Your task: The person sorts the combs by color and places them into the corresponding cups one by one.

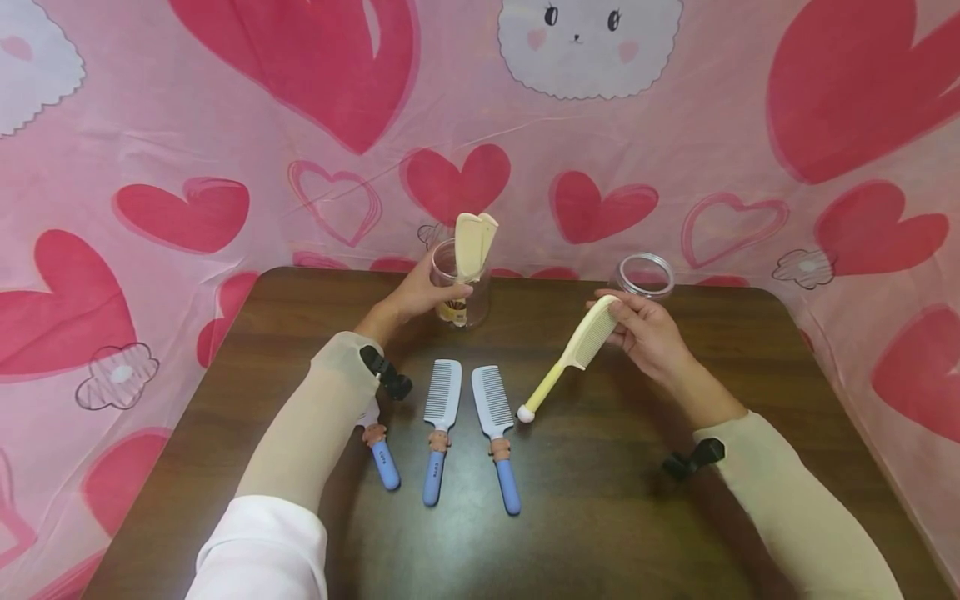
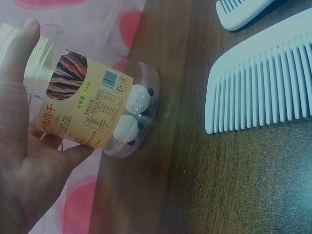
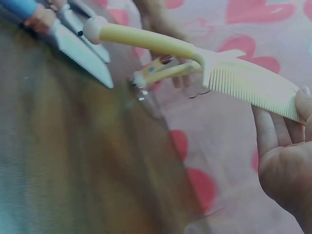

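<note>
Head view: right hand [image 1: 651, 337] pinching the yellow comb [image 1: 588, 340] by its toothed end, handle angled left and toward the body, clear jar [image 1: 478, 305] further left, gripped by left hand [image 1: 420, 293]

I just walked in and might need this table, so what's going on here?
A person's left hand grips a clear jar with two yellow combs standing in it, handles down. The right hand holds a third yellow comb by its toothed end, outside the jar. Three blue-handled combs lie on the table, one partly hidden by the left sleeve.
</note>
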`<action>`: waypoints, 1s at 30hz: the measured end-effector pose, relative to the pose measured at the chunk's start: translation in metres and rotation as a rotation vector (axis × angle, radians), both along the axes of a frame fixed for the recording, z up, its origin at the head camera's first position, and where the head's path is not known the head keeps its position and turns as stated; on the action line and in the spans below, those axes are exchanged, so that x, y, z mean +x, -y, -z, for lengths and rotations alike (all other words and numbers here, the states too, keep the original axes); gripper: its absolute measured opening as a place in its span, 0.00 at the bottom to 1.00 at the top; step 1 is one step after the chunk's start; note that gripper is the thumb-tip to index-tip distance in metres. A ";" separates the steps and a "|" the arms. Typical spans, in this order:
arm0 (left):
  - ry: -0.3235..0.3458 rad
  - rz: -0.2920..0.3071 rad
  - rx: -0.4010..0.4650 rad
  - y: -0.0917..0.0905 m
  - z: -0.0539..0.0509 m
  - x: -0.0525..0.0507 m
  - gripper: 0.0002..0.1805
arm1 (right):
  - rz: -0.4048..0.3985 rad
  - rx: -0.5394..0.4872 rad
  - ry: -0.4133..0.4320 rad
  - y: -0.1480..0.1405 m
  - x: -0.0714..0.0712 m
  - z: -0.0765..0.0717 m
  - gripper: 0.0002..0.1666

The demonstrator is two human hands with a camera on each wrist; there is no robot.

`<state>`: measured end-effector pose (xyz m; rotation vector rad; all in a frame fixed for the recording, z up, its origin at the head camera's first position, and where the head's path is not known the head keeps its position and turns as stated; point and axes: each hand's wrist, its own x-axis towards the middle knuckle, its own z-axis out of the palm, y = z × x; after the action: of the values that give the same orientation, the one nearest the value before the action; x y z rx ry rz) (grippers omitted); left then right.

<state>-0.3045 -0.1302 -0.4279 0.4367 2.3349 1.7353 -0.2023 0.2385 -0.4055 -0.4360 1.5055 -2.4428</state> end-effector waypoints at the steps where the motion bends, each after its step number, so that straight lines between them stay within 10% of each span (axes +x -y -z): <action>1: 0.001 0.000 -0.002 0.000 0.000 0.000 0.52 | 0.007 -0.001 -0.007 -0.001 -0.001 -0.004 0.18; 30: 0.013 0.044 0.045 -0.002 -0.026 0.017 0.51 | 0.527 -0.286 -0.153 0.047 -0.041 -0.091 0.10</action>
<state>-0.2878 -0.1286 -0.4022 0.4796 2.2642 1.7680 -0.2435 0.1911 -0.3150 -0.3102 1.4785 -3.1225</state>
